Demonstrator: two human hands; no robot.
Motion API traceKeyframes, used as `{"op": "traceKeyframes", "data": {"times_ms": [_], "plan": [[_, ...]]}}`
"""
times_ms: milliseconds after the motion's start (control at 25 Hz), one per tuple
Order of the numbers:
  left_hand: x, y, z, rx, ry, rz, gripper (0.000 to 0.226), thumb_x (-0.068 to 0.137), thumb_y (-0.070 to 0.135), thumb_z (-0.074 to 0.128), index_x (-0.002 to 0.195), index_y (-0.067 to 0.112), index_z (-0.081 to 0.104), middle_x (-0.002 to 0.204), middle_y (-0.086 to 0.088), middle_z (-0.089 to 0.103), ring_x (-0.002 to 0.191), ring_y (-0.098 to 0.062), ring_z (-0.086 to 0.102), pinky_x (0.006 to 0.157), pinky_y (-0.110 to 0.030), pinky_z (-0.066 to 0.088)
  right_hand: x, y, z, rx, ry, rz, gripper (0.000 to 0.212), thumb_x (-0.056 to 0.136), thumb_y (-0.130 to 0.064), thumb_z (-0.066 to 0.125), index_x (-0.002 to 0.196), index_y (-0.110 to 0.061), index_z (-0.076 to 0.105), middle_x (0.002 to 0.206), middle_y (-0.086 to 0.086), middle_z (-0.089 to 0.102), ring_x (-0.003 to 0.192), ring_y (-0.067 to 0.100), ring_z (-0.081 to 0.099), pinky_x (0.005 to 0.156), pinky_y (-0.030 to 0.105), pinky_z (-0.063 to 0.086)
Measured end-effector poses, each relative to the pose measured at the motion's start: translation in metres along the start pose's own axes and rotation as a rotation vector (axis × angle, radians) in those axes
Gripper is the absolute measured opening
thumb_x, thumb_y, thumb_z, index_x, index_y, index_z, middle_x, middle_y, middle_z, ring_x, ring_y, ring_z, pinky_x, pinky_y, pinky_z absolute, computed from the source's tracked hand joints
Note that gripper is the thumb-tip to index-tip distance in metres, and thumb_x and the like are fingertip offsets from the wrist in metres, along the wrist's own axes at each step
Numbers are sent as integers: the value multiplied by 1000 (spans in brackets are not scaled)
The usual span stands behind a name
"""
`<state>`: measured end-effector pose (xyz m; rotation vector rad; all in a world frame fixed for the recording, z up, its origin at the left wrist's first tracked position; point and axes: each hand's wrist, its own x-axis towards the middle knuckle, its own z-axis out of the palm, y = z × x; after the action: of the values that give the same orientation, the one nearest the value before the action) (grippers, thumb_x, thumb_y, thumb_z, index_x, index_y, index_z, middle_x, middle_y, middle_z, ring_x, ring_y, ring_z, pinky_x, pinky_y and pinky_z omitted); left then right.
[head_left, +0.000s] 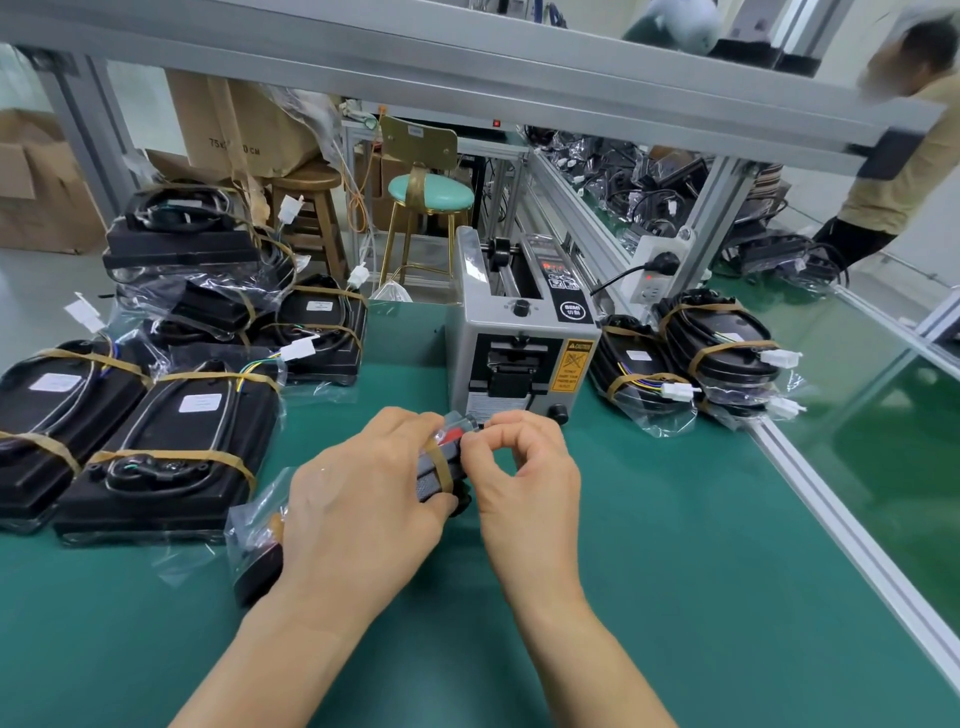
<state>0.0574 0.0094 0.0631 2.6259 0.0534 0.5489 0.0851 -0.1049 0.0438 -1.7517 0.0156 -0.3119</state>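
Nearest the camera, two bare forearms reach in over the green mat (649, 571) and meet at a bagged black unit (434, 480), which is held just above the mat in the middle of the bench. The left hand (358, 499) wraps around the unit from the side, fingers curled over its top and thumb underneath, and the tail of the clear bag trails out behind the wrist. A tan rubber band (440, 462) crosses the unit between the hands. The right hand (524, 473) has its fingers curled, and its thumb and forefinger pinch at the unit's upper end just beside the band; whether they catch the film or the band itself cannot be told. Just beyond the hands stands a grey tape dispenser (524, 338) with a yellow caution label. Banded, bagged units are stacked to the left (171, 441), with more to the right (717, 343). Farther back are a white power strip (654, 270), a teal stool (431, 192), a wooden stool (306, 208) and cardboard boxes (239, 124). A person in a tan top (904, 156) leans at the far right.
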Motion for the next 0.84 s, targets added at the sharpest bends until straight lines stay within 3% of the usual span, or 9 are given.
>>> {"op": "traceKeyframes", "data": {"times_ms": [80, 160, 240, 360, 480, 600, 720, 760, 840], "plan": [[-1, 1, -1, -3, -4, -1, 51, 62, 35, 81, 109, 35, 63, 104, 18, 63, 86, -21, 65, 67, -32, 48, -4, 4, 4, 161, 8, 119, 15, 88, -12, 62, 94, -24, 57, 97, -7, 60, 84, -4, 59, 76, 15, 45], [-1, 1, -1, -2, -7, 6, 52, 61, 35, 81, 109, 36, 63, 104, 19, 63, 85, -22, 65, 67, -31, 48, -3, 6, 6, 333, -11, 235, 18, 93, -18, 57, 101, -32, 50, 94, -14, 60, 78, -8, 60, 74, 16, 48], [-1, 0, 0, -11, 0, 23, 52, 59, 33, 83, 107, 34, 64, 101, 18, 64, 82, -23, 65, 64, -32, 48, 1, 5, 6, 279, -57, 197, 18, 91, -20, 61, 100, -32, 52, 91, -13, 63, 81, -3, 61, 71, 12, 46], [0, 0, -1, -18, -11, 10, 51, 62, 36, 81, 110, 37, 62, 104, 20, 62, 85, -21, 64, 68, -32, 49, 8, 4, 5, 267, -62, 170, 17, 90, -15, 61, 97, -29, 54, 89, -5, 65, 77, 1, 60, 71, 17, 47], [2, 0, -2, -54, -7, 6, 50, 64, 37, 79, 111, 39, 61, 108, 22, 61, 91, -19, 63, 73, -32, 48, 9, 6, 3, 228, -163, 125, 23, 85, -17, 69, 99, -30, 56, 85, -17, 62, 80, -4, 58, 71, 13, 46], [5, -4, -6, -96, 17, 3, 50, 62, 34, 83, 109, 35, 65, 106, 20, 64, 94, -19, 63, 73, -28, 43, 13, 11, -4, 136, -151, 7, 29, 83, -18, 73, 102, -30, 56, 92, -13, 61, 84, -3, 57, 77, 11, 44], [9, -29, -18, -423, 97, -37, 55, 53, 31, 89, 103, 35, 69, 99, 19, 70, 91, -9, 67, 77, -20, 45, 27, 16, -22, 8, -127, -33, 44, 79, -25, 78, 113, -35, 53, 114, -12, 59, 111, 1, 54, 92, 14, 36], [10, -39, -22, -618, 63, -36, 57, 50, 33, 88, 104, 36, 70, 99, 18, 71, 92, -5, 68, 80, -16, 48, 33, 15, -28, 19, -242, -19, 51, 77, -31, 79, 119, -40, 51, 124, -17, 56, 121, -3, 48, 98, 15, 34], [8, -55, -25, -947, -4, 27, 62, 48, 34, 86, 108, 32, 70, 104, 7, 73, 97, -11, 68, 87, -20, 50, 42, 8, -36, 34, -605, -42, 71, 70, -43, 79, 131, -51, 43, 140, -28, 44, 134, -10, 33, 109, 19, 26]]}}
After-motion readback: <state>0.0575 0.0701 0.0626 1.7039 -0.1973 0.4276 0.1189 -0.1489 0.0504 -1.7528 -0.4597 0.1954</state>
